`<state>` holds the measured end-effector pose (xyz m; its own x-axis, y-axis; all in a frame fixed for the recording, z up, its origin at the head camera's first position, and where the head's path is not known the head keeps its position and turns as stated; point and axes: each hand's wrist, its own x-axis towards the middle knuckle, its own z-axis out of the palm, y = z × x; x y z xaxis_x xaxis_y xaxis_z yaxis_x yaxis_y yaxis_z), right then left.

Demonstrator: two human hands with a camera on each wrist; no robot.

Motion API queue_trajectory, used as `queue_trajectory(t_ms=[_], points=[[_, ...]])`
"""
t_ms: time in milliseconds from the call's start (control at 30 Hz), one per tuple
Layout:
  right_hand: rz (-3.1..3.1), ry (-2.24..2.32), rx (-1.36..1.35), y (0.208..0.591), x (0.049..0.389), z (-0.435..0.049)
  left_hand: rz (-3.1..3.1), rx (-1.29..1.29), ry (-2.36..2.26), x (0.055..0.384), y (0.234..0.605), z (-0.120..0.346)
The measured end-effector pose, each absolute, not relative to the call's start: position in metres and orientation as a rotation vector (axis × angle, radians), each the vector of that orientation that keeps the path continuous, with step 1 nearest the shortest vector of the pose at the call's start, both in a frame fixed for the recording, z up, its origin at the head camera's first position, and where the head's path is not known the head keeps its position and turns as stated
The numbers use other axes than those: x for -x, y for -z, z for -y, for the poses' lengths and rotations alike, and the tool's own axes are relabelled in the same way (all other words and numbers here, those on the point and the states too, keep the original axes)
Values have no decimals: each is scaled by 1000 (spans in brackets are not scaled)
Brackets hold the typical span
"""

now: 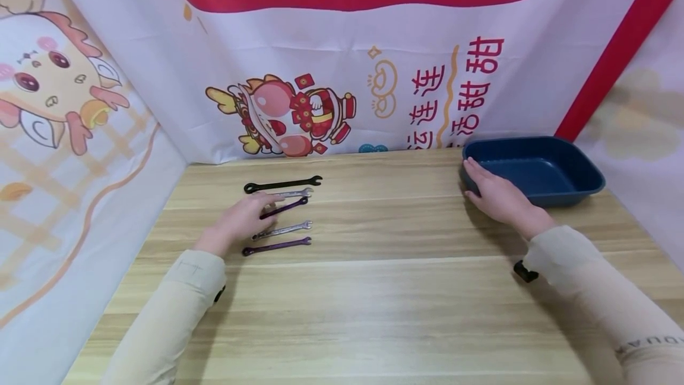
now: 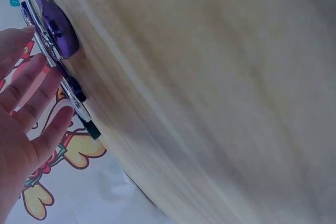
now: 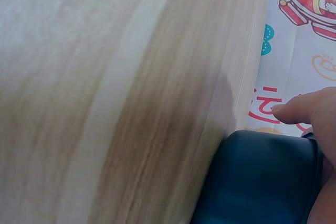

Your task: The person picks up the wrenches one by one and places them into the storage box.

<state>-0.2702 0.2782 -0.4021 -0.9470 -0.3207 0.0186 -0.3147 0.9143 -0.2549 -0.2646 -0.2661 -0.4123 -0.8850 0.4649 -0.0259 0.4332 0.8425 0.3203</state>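
My left hand (image 1: 240, 218) hovers low over a group of wrenches on the table, thumb and index finger apart on either side of a small dark purple wrench (image 1: 291, 205). This wrench lies at a steeper slant than its neighbours. Behind it are a silver wrench (image 1: 301, 193), partly hidden by the fingers, and a long black wrench (image 1: 283, 184). Nearer are another silver wrench (image 1: 283, 231) and a purple wrench (image 1: 278, 246). At the right, my right hand (image 1: 499, 198) rests with extended fingers against the left side of a dark blue plastic basin (image 1: 566, 198).
The wood-grain table (image 1: 374, 314) reaches back to a printed white cloth (image 1: 342, 40). A second cloth (image 1: 96, 183) borders its left side. The basin sits at the table's back right corner, beside the right-hand cloth (image 1: 641, 147).
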Motion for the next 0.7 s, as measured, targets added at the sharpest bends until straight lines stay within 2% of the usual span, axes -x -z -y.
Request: queue_trajectory(t_ms=[700], points=[[-3015, 415, 523, 403, 270, -277, -2862, -702, -458, 273, 417, 265]])
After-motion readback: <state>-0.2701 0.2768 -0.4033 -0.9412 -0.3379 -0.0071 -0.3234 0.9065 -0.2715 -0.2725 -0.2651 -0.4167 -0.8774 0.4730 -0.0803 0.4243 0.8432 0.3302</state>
